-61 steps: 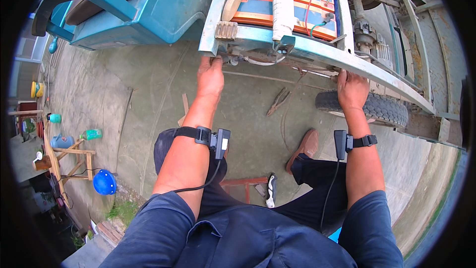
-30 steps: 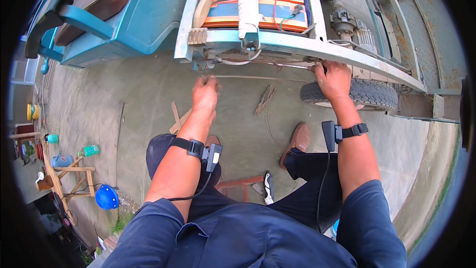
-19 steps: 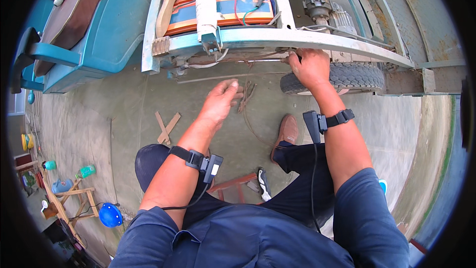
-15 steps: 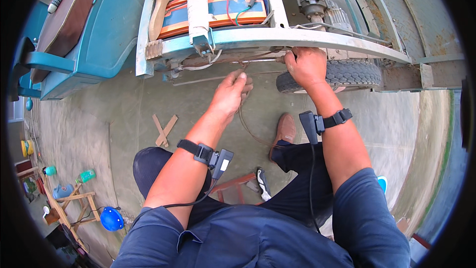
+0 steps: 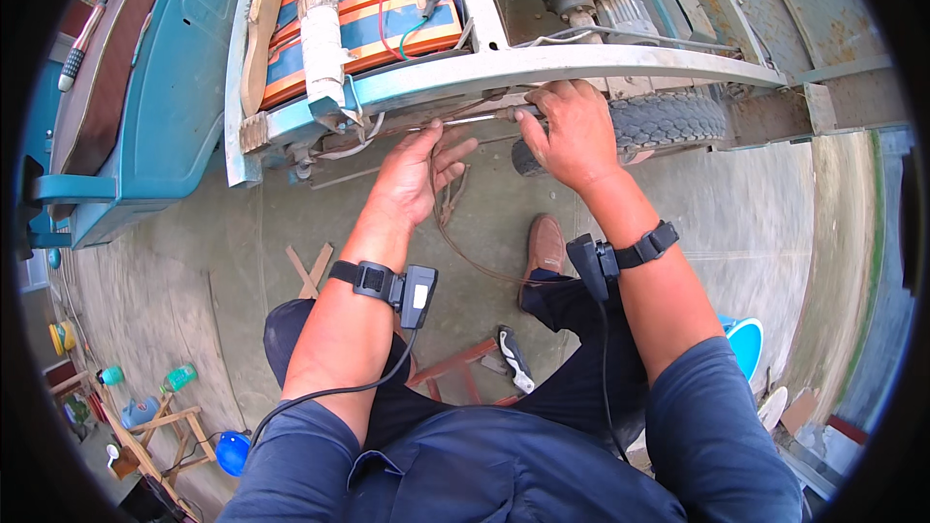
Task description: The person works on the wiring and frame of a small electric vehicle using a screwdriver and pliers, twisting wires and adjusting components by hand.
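Observation:
My right hand (image 5: 573, 136) is closed round the thick dark end of a thin shiny metal rod (image 5: 475, 120), just under the vehicle's pale frame rail (image 5: 581, 60). The rod points left from it; its kind I cannot make out. At its far end is my left hand (image 5: 418, 169), palm up, with fingers apart and the index finger and thumb close to the rod. A thin brown wire (image 5: 455, 250) hangs past this hand and curves toward my shoe (image 5: 545, 244). Whether the left fingers touch the wire is unclear.
Behind the rail sit blue-and-orange batteries (image 5: 363, 15) with coloured leads. A tyre (image 5: 668, 124) stands right of my right hand, and a blue seat body (image 5: 165, 87) is at the left. Crossed wood strips (image 5: 310, 269), a red metal frame (image 5: 455, 368) and a blue bucket (image 5: 744, 344) are around me.
The view has shifted to the right. My left hand has turned palm up, with fingers spread nearer the rod. The right hand still grips the rod's end, its thumb now showing along it.

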Demonstrator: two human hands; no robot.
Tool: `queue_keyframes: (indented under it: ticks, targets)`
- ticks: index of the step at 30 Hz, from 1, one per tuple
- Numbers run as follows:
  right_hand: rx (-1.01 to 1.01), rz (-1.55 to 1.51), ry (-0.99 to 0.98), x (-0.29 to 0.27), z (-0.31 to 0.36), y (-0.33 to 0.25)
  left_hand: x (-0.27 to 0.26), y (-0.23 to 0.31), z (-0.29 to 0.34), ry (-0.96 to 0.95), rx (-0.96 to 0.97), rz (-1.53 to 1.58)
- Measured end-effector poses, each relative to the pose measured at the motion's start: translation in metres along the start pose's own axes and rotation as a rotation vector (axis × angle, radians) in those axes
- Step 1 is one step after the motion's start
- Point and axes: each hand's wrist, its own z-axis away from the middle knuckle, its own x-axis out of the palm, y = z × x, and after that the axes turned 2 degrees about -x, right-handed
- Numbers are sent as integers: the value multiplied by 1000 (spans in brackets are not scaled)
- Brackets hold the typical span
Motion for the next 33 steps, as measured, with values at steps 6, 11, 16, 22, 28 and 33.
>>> queue_keyframes:
  ticks: [6,11,16,22,28,33]
  targets:
    - [-23,60,-31,-15,6,-3,-5,2,-7,-134,-17,81]
    - [-8,117,-92,-35,-3,-16,-12,-2,-16,-197,-10,167]
    - [-20,187,-89,-51,-8,-25,-8,-6,-15,-199,9,220]
    - [-11,256,-102,-63,-10,-39,-3,-8,-9,-176,24,224]
    - [43,236,-75,-53,3,-38,3,0,-9,-269,32,114]
    - [55,214,-68,-51,4,-35,3,2,-13,-348,45,20]
